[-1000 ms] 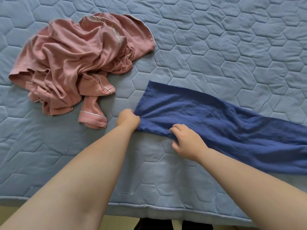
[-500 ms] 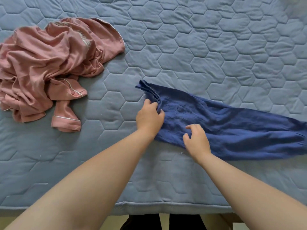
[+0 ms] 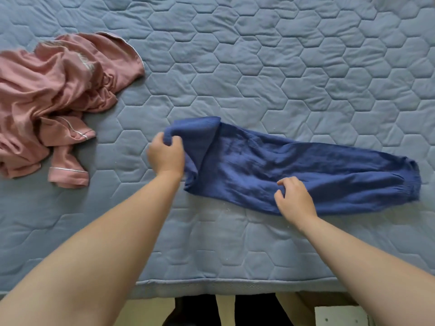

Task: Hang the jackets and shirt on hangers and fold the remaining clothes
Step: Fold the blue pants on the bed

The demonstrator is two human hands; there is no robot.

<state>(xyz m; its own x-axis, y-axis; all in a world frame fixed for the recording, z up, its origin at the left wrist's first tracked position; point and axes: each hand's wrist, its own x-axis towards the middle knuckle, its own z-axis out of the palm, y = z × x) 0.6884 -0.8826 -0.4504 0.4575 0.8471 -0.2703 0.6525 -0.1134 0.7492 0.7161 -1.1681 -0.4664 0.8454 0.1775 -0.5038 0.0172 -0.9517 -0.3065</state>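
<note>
Blue trousers (image 3: 306, 165) — end in left hand (image 3: 166, 156)

Both arms are bare, with skin showing from the wrists to the frame's edge along the left forearm (image 3: 113, 243) and the right forearm (image 3: 353, 255). The left grip (image 3: 166, 156) and the right grip (image 3: 294, 198) are bare hands with rounded backs and short fingers. At the bottom of the view the left leg (image 3: 195, 311) and right leg (image 3: 256, 311) are covered in black; it could be trousers or shoes.

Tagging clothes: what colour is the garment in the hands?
Plain dark blue garment, no pattern. The head view shows it best.
</note>
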